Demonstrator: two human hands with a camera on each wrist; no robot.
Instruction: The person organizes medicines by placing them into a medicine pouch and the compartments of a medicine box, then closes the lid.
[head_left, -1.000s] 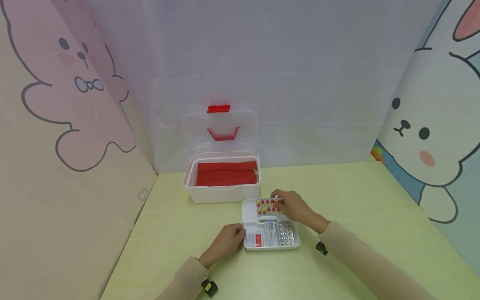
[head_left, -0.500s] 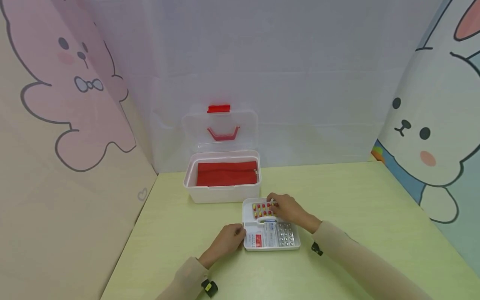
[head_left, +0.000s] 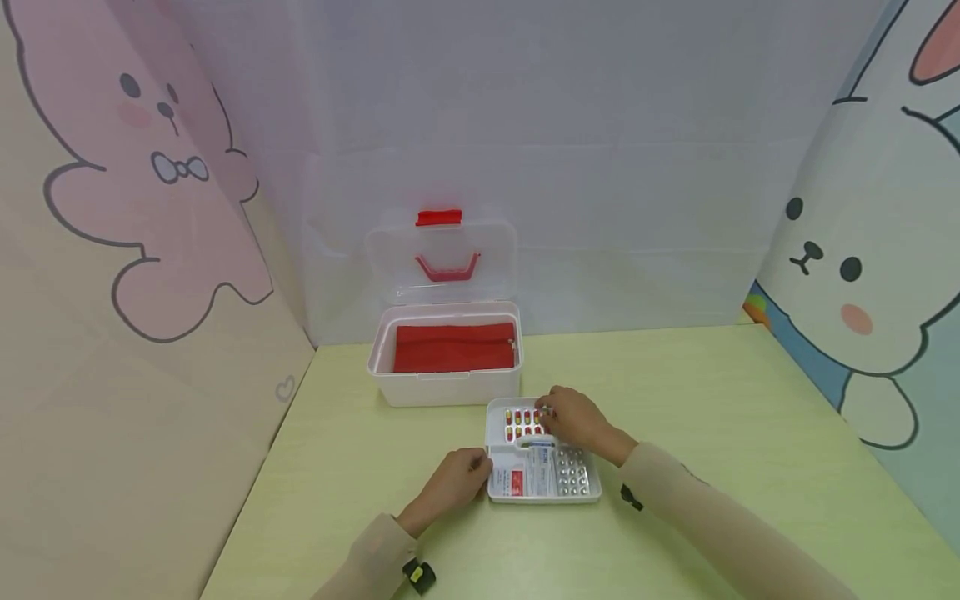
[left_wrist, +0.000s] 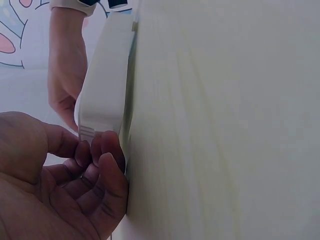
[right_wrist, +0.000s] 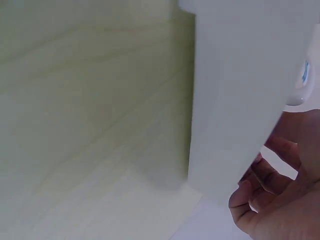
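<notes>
A white plastic medicine case (head_left: 496, 427) lies on the table with its compartments facing up. My right hand (head_left: 573, 417) reaches over its far right part and pinches the right end of a blister pack of red and yellow capsules (head_left: 517, 423), covering that end. In the right wrist view, the right hand (right_wrist: 280, 190) curls at the edge of the case (right_wrist: 240, 100); the pack is hidden there. My left hand (head_left: 452, 482) grips the left side of the case, thumb and fingers at its corner in the left wrist view. The near compartment holds a silver blister pack (head_left: 573, 472) and flat printed packets (head_left: 542, 468).
Behind the case stands a larger white box (head_left: 442, 390), its clear lid (head_left: 390, 258) raised, with a red zipped pouch (head_left: 450, 348) inside. Pale table surface (head_left: 660, 375) extends to both sides. Printed cloth walls (head_left: 600, 208) enclose the back and sides.
My right hand has shifted left and slightly down, carrying the capsule blister pack left within the far compartment. The left hand stays at the side of the case.
</notes>
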